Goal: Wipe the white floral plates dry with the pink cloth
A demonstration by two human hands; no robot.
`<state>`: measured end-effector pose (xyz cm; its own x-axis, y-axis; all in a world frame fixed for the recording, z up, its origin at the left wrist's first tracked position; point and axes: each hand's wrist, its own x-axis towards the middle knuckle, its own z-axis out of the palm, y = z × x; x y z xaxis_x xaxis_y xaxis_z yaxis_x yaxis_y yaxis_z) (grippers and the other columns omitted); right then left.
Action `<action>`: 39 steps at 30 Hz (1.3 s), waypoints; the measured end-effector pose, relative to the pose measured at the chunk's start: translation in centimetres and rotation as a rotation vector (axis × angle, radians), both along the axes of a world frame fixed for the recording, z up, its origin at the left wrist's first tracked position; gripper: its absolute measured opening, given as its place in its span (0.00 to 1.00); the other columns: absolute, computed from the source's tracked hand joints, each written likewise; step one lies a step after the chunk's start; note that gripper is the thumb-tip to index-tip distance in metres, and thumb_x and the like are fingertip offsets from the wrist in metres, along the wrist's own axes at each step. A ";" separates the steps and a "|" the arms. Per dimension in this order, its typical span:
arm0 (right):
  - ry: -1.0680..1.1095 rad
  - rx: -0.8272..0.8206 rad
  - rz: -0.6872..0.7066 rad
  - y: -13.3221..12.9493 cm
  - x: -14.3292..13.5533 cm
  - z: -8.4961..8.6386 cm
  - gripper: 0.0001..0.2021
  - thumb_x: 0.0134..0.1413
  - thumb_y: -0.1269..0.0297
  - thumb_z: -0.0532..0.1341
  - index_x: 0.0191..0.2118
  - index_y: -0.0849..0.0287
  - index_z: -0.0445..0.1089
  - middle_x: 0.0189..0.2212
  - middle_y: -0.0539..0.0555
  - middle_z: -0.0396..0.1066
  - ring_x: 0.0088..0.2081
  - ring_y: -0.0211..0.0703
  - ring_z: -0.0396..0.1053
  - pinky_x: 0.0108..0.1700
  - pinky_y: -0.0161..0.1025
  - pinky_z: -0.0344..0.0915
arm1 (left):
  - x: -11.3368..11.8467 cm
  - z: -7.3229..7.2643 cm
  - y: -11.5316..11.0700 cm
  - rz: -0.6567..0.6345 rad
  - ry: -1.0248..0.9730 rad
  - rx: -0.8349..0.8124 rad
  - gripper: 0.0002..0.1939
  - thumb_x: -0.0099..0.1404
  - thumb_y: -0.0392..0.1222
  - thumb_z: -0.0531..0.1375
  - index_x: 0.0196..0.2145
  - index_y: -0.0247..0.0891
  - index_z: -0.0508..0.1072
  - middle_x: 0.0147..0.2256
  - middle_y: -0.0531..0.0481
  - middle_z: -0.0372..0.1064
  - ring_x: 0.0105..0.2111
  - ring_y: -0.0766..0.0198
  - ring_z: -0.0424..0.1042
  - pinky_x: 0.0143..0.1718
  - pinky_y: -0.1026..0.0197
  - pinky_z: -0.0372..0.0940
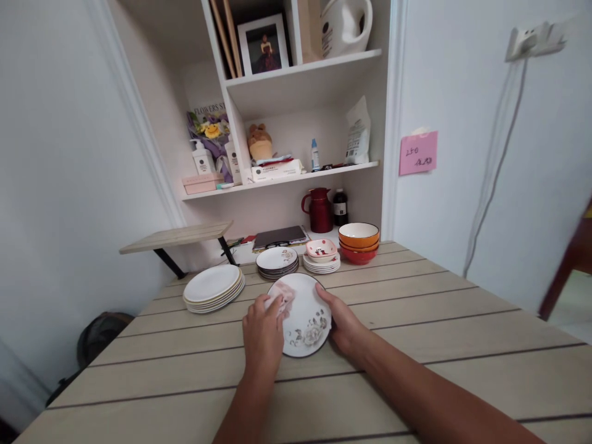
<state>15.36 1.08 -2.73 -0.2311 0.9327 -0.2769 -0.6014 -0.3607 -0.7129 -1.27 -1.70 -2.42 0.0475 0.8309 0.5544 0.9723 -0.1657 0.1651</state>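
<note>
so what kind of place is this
Probably a room in a home: a slatted table with stacked plates, built-in shelves holding a framed photo and a plush toy.

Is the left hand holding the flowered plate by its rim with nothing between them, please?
No, a pinkish cloth lies under the left hand's fingers on the plate.

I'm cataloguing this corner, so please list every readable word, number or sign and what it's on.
"FLOWERS ST": sheet behind the flowers, cut off after "ST".
"250": top line of the pink note, handwritten, as best I can read; its lower line is unclear.
Too small or blurred to read: pump bottle, white box, blue-capped tube, white bag, dark bottle, white jug.
</note>
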 end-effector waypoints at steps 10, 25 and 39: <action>0.075 -0.039 -0.040 0.8 1.1 0.0 0.24 0.55 0.48 0.56 0.47 0.65 0.70 0.37 0.61 0.78 0.38 0.52 0.75 0.47 0.49 0.67 | 2.2 -0.7 -0.9 -0.381 0.036 0.032 0.21 0.63 0.32 0.54 0.50 0.48 0.71 0.50 0.46 0.64 0.51 0.55 0.62 0.51 0.49 0.59; -0.036 0.043 0.044 -0.3 -0.1 0.1 0.21 0.52 0.51 0.60 0.43 0.65 0.72 0.33 0.61 0.79 0.35 0.51 0.76 0.46 0.46 0.68 | 0.7 -0.5 0.1 -0.133 -0.103 -0.057 0.22 0.63 0.34 0.55 0.53 0.50 0.69 0.52 0.47 0.62 0.51 0.56 0.62 0.49 0.53 0.58; 0.049 -0.039 -0.036 0.8 1.4 0.1 0.23 0.53 0.48 0.58 0.45 0.65 0.70 0.36 0.62 0.78 0.37 0.53 0.75 0.45 0.50 0.68 | 2.2 -1.0 -0.9 -0.411 -0.019 -0.066 0.22 0.62 0.33 0.54 0.52 0.50 0.69 0.52 0.47 0.61 0.52 0.55 0.59 0.53 0.50 0.55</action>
